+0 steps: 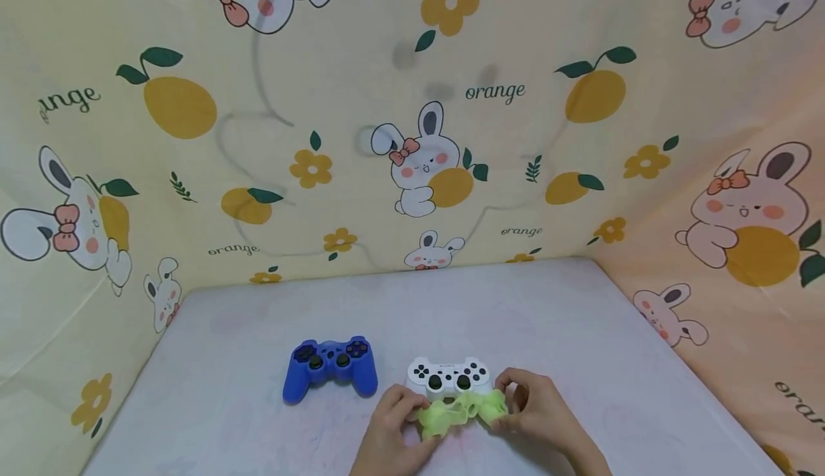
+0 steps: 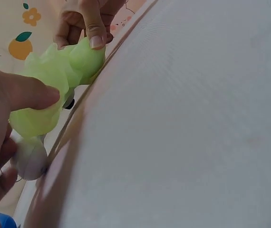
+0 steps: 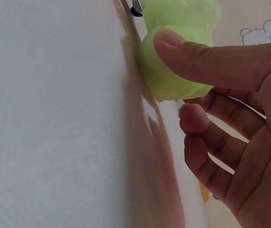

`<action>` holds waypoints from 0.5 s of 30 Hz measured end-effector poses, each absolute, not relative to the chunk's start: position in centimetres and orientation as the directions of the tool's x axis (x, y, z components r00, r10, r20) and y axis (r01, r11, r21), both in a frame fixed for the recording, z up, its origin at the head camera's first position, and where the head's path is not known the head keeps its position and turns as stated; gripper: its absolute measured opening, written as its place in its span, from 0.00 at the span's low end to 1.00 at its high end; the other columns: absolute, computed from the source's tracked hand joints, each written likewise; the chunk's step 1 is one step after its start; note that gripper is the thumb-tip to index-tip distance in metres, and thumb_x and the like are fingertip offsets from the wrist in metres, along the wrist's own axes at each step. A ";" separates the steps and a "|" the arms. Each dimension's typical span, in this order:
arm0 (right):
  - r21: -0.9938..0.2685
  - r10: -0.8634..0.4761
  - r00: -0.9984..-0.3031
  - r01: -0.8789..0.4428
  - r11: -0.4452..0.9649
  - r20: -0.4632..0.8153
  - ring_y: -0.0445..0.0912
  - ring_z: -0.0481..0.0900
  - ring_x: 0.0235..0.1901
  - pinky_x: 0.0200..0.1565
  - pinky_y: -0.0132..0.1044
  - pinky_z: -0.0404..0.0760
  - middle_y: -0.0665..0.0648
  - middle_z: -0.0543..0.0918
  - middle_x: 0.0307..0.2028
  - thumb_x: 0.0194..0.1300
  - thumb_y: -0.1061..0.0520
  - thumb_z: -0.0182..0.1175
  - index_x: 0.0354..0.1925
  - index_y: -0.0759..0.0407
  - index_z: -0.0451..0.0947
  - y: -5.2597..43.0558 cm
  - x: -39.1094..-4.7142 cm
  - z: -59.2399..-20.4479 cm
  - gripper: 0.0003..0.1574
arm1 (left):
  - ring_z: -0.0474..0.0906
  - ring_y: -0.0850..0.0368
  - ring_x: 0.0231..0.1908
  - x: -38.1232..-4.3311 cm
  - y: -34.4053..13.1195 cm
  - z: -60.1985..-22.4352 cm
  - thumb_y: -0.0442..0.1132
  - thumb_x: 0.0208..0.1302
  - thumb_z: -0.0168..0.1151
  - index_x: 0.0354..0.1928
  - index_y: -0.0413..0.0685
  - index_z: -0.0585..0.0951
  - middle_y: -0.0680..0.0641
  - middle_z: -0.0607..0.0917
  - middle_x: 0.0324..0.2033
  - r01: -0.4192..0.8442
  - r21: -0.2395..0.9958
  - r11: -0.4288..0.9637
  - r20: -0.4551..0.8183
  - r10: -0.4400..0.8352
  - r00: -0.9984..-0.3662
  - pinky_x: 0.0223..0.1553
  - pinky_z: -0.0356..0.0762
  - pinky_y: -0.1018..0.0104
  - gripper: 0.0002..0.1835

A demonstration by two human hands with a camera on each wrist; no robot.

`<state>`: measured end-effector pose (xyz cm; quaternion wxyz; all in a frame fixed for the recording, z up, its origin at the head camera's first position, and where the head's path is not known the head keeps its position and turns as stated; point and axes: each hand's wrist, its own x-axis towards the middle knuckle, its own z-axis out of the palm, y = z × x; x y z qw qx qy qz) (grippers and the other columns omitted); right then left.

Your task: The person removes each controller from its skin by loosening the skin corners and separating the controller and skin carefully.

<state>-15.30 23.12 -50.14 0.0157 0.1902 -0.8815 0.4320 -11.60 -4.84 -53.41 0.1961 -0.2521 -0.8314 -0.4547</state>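
Note:
A white game controller (image 1: 449, 370) lies face up on the table, black thumbsticks showing. Stretched between both hands, a soft yellow-green silicone controller cover (image 1: 438, 419) overlaps the controller's near side in the head view. My left hand (image 1: 392, 426) pinches the cover's left end, its thumb pressed on the rubber; below, a rounded white controller grip (image 2: 31, 159) shows beside the fingers. At the other end, my right hand (image 1: 540, 410) pinches the cover (image 3: 173, 71) between thumb and fingers, the lower fingers curled loosely. The cover hides the controller's handles in the head view.
To the left of the white controller rests a blue game controller (image 1: 331, 368), face up. The pale table (image 1: 258, 326) is enclosed at the back and sides by a cream cloth (image 1: 335, 89) printed with rabbits, oranges and flowers.

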 end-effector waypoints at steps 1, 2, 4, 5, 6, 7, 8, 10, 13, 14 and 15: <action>-0.753 -0.321 -0.927 -0.350 0.557 0.193 0.37 0.67 0.17 0.21 0.32 0.69 0.45 0.69 0.15 0.32 0.55 0.84 0.36 0.44 0.78 23.1 -15.3 -50.1 0.31 | 0.68 0.62 0.45 -11.5 -4.8 -53.4 0.43 0.45 0.81 0.44 0.58 0.80 0.59 0.71 0.45 0.573 0.660 0.486 0.533 0.235 -0.813 0.44 0.75 0.66 0.24; -0.754 -0.318 -0.928 -0.347 0.557 0.192 0.37 0.67 0.17 0.21 0.32 0.69 0.45 0.69 0.15 0.32 0.55 0.84 0.36 0.44 0.78 23.1 -15.3 -50.2 0.31 | 0.66 0.61 0.47 -11.5 -4.8 -53.4 0.45 0.44 0.81 0.45 0.60 0.80 0.58 0.69 0.47 0.547 0.666 0.508 0.508 0.229 -0.830 0.45 0.73 0.64 0.24; -0.756 -0.315 -0.931 -0.340 0.559 0.186 0.37 0.67 0.17 0.20 0.32 0.69 0.45 0.69 0.15 0.33 0.57 0.84 0.36 0.44 0.78 23.1 -15.3 -50.2 0.30 | 0.62 0.58 0.50 -11.3 -4.8 -53.4 0.50 0.44 0.81 0.44 0.64 0.79 0.56 0.67 0.52 0.501 0.673 0.544 0.465 0.216 -0.859 0.47 0.72 0.60 0.25; -0.756 -0.314 -0.932 -0.338 0.561 0.184 0.37 0.67 0.17 0.20 0.32 0.69 0.45 0.69 0.15 0.34 0.57 0.83 0.36 0.44 0.78 23.2 -15.3 -50.2 0.30 | 0.61 0.57 0.52 -11.3 -4.8 -53.3 0.51 0.45 0.80 0.44 0.65 0.78 0.55 0.65 0.54 0.476 0.682 0.555 0.439 0.210 -0.874 0.48 0.72 0.58 0.24; -0.756 -0.313 -0.932 -0.336 0.562 0.183 0.37 0.67 0.17 0.20 0.32 0.69 0.45 0.69 0.15 0.34 0.58 0.83 0.36 0.44 0.78 23.2 -15.3 -50.2 0.30 | 0.61 0.55 0.53 -11.3 -4.8 -53.3 0.52 0.45 0.80 0.43 0.66 0.78 0.53 0.64 0.56 0.460 0.692 0.557 0.421 0.206 -0.883 0.49 0.72 0.56 0.23; -0.756 -0.313 -0.933 -0.335 0.562 0.180 0.38 0.67 0.17 0.19 0.32 0.69 0.45 0.69 0.15 0.35 0.58 0.83 0.37 0.45 0.78 23.2 -15.3 -50.2 0.30 | 0.62 0.55 0.54 -11.3 -4.8 -53.3 0.53 0.46 0.79 0.42 0.67 0.78 0.53 0.63 0.58 0.443 0.704 0.556 0.404 0.200 -0.893 0.50 0.72 0.55 0.22; -0.757 -0.313 -0.933 -0.334 0.561 0.180 0.38 0.67 0.17 0.19 0.32 0.69 0.45 0.69 0.15 0.35 0.58 0.83 0.37 0.45 0.78 23.2 -15.4 -50.3 0.30 | 0.63 0.54 0.54 -11.3 -4.8 -53.3 0.52 0.48 0.78 0.42 0.67 0.78 0.52 0.62 0.59 0.431 0.712 0.554 0.392 0.195 -0.899 0.51 0.73 0.54 0.20; -0.757 -0.318 -0.930 -0.339 0.558 0.182 0.37 0.67 0.17 0.19 0.32 0.69 0.45 0.69 0.15 0.36 0.59 0.82 0.37 0.45 0.78 23.2 -15.4 -50.3 0.29 | 0.66 0.51 0.55 -11.4 -4.8 -53.3 0.50 0.51 0.76 0.42 0.65 0.79 0.50 0.62 0.60 0.431 0.717 0.548 0.393 0.192 -0.899 0.52 0.74 0.53 0.18; -0.759 -0.328 -0.925 -0.351 0.548 0.191 0.37 0.67 0.16 0.19 0.32 0.69 0.45 0.69 0.15 0.37 0.59 0.82 0.37 0.45 0.78 23.2 -15.5 -50.4 0.29 | 0.68 0.50 0.56 -11.4 -5.0 -53.3 0.46 0.54 0.75 0.44 0.61 0.81 0.48 0.64 0.61 0.437 0.727 0.530 0.405 0.184 -0.896 0.54 0.74 0.54 0.16; -0.759 -0.330 -0.924 -0.355 0.545 0.195 0.37 0.67 0.16 0.19 0.32 0.69 0.45 0.69 0.15 0.37 0.59 0.82 0.38 0.46 0.78 23.2 -15.6 -50.4 0.29 | 0.69 0.50 0.56 -11.4 -5.0 -53.3 0.44 0.54 0.75 0.45 0.58 0.81 0.47 0.64 0.61 0.450 0.725 0.521 0.422 0.181 -0.889 0.55 0.73 0.54 0.16; -0.760 -0.330 -0.923 -0.356 0.543 0.196 0.37 0.67 0.16 0.19 0.32 0.69 0.45 0.69 0.15 0.37 0.59 0.82 0.38 0.46 0.78 23.3 -15.6 -50.5 0.29 | 0.69 0.49 0.57 -11.4 -5.1 -53.2 0.43 0.54 0.75 0.45 0.56 0.81 0.46 0.65 0.60 0.460 0.725 0.512 0.438 0.173 -0.882 0.56 0.73 0.55 0.17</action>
